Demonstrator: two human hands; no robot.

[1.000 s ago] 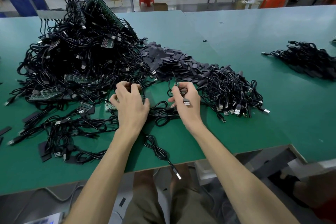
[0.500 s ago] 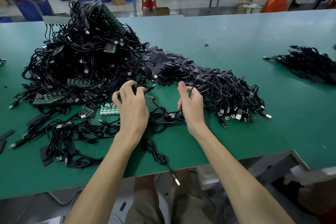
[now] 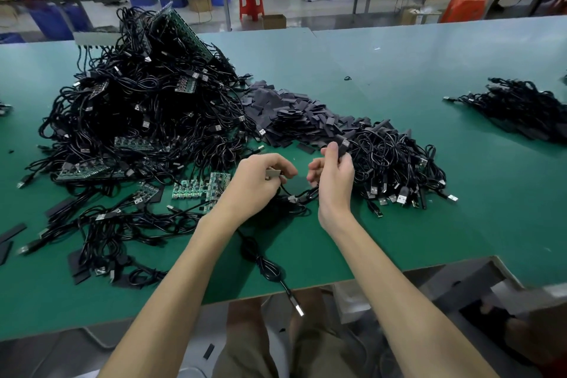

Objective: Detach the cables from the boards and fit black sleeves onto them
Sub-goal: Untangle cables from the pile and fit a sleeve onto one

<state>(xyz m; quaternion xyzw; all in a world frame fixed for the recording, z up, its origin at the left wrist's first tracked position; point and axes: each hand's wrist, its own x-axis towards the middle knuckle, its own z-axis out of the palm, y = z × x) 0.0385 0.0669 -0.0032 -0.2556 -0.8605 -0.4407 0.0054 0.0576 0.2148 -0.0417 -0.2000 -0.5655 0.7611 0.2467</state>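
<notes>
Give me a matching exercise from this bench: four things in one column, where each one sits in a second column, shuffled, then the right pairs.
Things
1. black sleeve pile
2. loose green board
3. USB plug
4. red stool

Places
A. on the floor beyond the table
B. dangling past the table's near edge
C. lying flat beside the left hand
D. heaped right of the big cable tangle

Pairs: 1-D, 2-C, 3-B, 4-A.
</notes>
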